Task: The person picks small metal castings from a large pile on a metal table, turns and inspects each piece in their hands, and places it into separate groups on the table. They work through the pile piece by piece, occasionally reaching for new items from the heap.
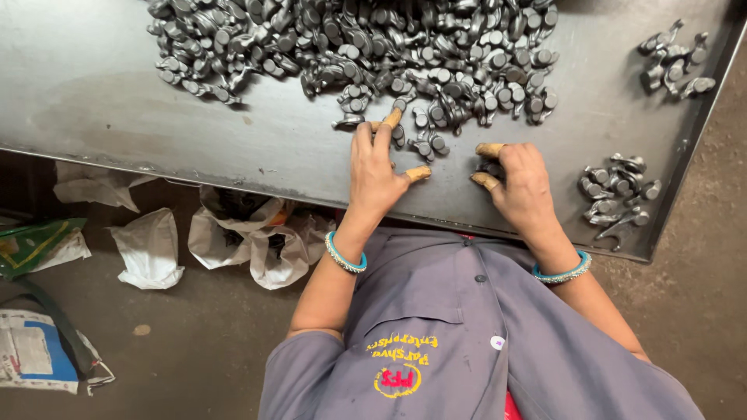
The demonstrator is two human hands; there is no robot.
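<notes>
Pile of grey metal parts [366, 39] cut off by top edge. Left hand [376, 167] fingers spread, released, on loose parts; right hand [520, 183] curled over part, mostly hidden. Metal tray [156, 101] loaded.

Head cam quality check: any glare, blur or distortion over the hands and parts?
Head view: sharp on the left hand and right hand; soft sheen but no blown glare on the metal tray; the pile of grey metal parts shades dark at top; tray edges bow slightly, wide-angle distortion.

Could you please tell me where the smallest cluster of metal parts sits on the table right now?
In the head view, the smallest cluster lies in the table's top-right corner, beyond the right hand.
</notes>
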